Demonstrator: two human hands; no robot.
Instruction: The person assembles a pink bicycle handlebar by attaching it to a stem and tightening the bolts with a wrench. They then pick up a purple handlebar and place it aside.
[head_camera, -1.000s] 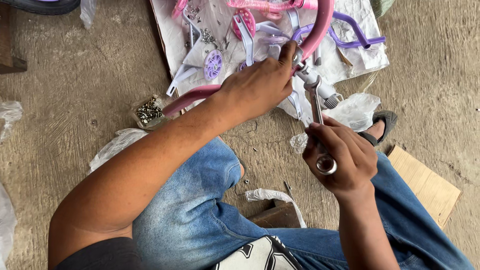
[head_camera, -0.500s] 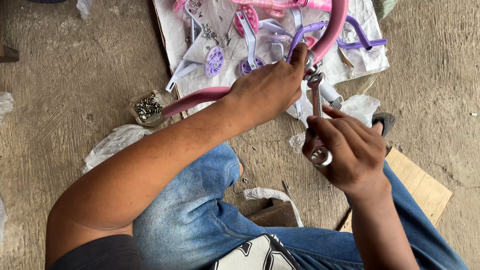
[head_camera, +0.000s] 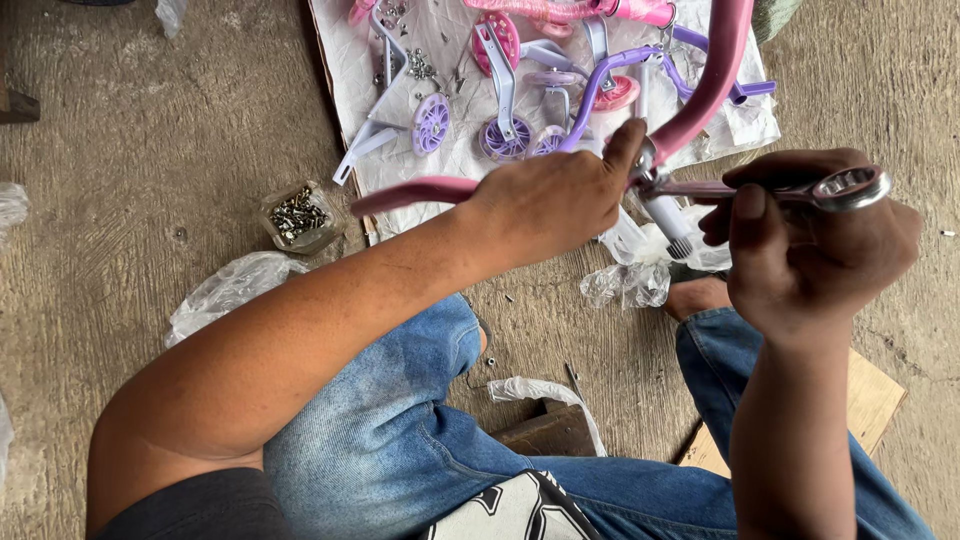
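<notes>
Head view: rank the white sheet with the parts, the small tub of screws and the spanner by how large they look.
1. white sheet, largest.
2. and 3. spanner in the right hand and tub of screws: unsure, since the spanner is much nearer the camera.

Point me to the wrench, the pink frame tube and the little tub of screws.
wrench (head_camera: 800, 189), head view, on the shaft near its ring end.
pink frame tube (head_camera: 712, 75), head view, on the curved upper stretch.
tub of screws (head_camera: 297, 216), head view, on the screws inside.
</notes>
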